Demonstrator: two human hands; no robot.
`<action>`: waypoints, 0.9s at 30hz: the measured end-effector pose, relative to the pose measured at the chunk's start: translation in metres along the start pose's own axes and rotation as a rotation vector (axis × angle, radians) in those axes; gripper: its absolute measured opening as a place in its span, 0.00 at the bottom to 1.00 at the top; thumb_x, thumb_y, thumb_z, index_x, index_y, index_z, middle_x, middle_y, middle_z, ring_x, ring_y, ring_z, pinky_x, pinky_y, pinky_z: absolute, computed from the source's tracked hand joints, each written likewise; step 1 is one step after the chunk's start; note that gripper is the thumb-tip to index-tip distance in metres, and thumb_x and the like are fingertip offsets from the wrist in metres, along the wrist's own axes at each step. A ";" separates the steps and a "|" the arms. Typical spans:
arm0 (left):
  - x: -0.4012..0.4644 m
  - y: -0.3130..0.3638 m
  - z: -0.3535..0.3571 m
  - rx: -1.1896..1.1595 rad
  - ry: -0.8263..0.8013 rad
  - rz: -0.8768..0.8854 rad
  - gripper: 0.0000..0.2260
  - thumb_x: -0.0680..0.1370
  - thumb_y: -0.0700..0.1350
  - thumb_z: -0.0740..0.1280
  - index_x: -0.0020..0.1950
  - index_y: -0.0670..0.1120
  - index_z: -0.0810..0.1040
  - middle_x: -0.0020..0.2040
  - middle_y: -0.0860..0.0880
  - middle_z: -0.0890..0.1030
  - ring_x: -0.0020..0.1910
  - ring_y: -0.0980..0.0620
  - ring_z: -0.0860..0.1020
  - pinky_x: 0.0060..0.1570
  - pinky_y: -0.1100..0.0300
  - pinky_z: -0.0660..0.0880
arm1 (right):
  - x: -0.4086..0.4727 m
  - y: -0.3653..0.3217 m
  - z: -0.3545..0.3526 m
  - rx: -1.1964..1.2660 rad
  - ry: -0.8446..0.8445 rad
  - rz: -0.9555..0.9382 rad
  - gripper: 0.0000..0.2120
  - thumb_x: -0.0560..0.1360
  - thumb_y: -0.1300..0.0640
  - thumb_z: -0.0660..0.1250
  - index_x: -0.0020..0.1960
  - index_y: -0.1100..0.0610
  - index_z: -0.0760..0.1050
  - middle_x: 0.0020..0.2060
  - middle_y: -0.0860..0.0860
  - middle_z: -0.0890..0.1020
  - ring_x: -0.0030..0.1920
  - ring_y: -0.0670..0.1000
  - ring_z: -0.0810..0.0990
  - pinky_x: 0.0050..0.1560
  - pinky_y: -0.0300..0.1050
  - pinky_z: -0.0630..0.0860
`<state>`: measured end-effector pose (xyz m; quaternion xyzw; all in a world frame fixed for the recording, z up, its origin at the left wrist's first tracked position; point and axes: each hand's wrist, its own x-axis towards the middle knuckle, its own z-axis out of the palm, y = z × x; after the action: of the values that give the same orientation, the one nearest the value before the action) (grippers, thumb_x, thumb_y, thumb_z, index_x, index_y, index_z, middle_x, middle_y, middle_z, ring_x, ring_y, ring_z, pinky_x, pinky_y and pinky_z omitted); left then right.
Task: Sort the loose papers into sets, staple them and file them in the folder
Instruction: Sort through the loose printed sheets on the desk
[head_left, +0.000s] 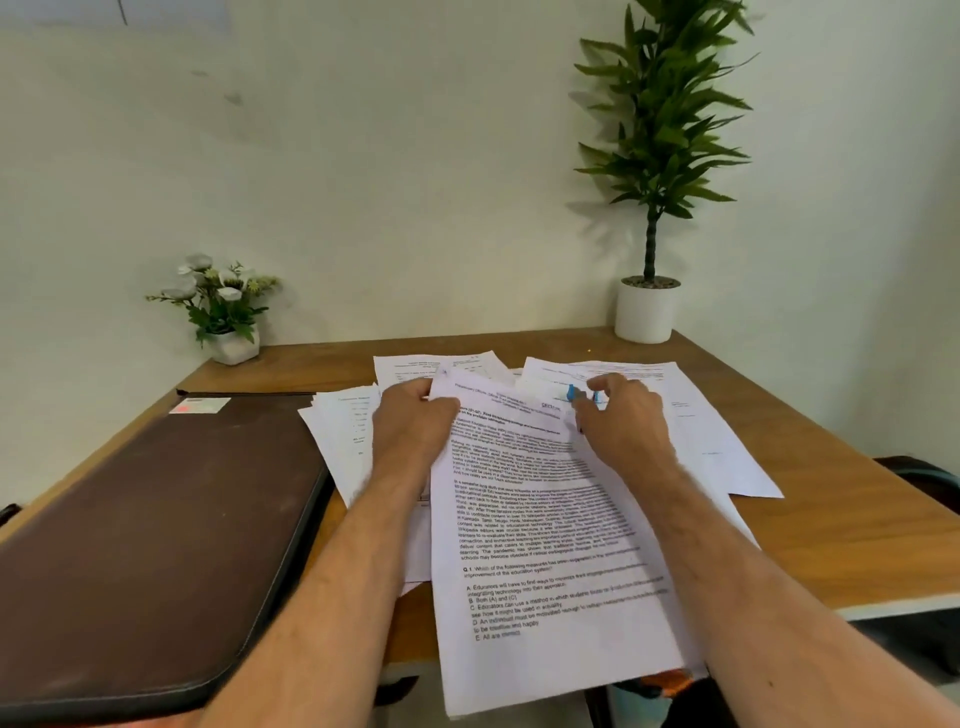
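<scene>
Wooden surface (810, 519) against pale wall, plant pots at back. Left hand (413, 423) grips top-left corner of printed sheet (545, 545); sheet runs from grip toward person, overhanging near edge. Right hand (618, 415) curled round blue stapler (574, 392) just right of that grip. Loose papers (701, 415) spread beneath and beyond both hands. Brown folder (156, 545) closed, well left of grip.

Both arms stretched forward; left hand (413, 421) pinching with curled fingers, right hand (621, 421) curled too.

Brown folder (150, 525), white papers (545, 545) w/ black print, blue stapler (574, 392).
</scene>
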<state>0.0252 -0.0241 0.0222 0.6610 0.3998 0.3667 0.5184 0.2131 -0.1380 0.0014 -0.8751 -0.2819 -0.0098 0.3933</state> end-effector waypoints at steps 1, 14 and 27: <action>-0.002 0.010 -0.004 -0.002 0.007 0.020 0.08 0.76 0.39 0.69 0.45 0.52 0.83 0.41 0.56 0.85 0.41 0.52 0.85 0.46 0.54 0.83 | -0.004 0.001 -0.002 0.027 0.000 -0.005 0.19 0.79 0.46 0.67 0.69 0.49 0.73 0.67 0.53 0.76 0.68 0.56 0.70 0.65 0.56 0.73; -0.029 0.102 -0.027 -0.377 -0.002 0.089 0.08 0.76 0.32 0.70 0.47 0.45 0.84 0.38 0.48 0.87 0.38 0.47 0.85 0.39 0.55 0.82 | -0.029 -0.025 -0.092 0.863 -0.482 -0.018 0.12 0.81 0.62 0.62 0.63 0.60 0.76 0.54 0.57 0.85 0.53 0.58 0.85 0.54 0.54 0.81; -0.050 0.069 0.110 -0.183 -0.436 -0.063 0.14 0.84 0.36 0.56 0.54 0.42 0.82 0.47 0.46 0.87 0.43 0.49 0.87 0.42 0.55 0.83 | 0.019 0.086 -0.191 0.450 -0.201 0.185 0.09 0.76 0.69 0.67 0.54 0.60 0.82 0.52 0.58 0.85 0.51 0.58 0.84 0.59 0.52 0.79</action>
<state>0.1133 -0.1225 0.0650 0.6621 0.2640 0.2334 0.6614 0.3115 -0.3067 0.0790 -0.7840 -0.2334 0.1760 0.5476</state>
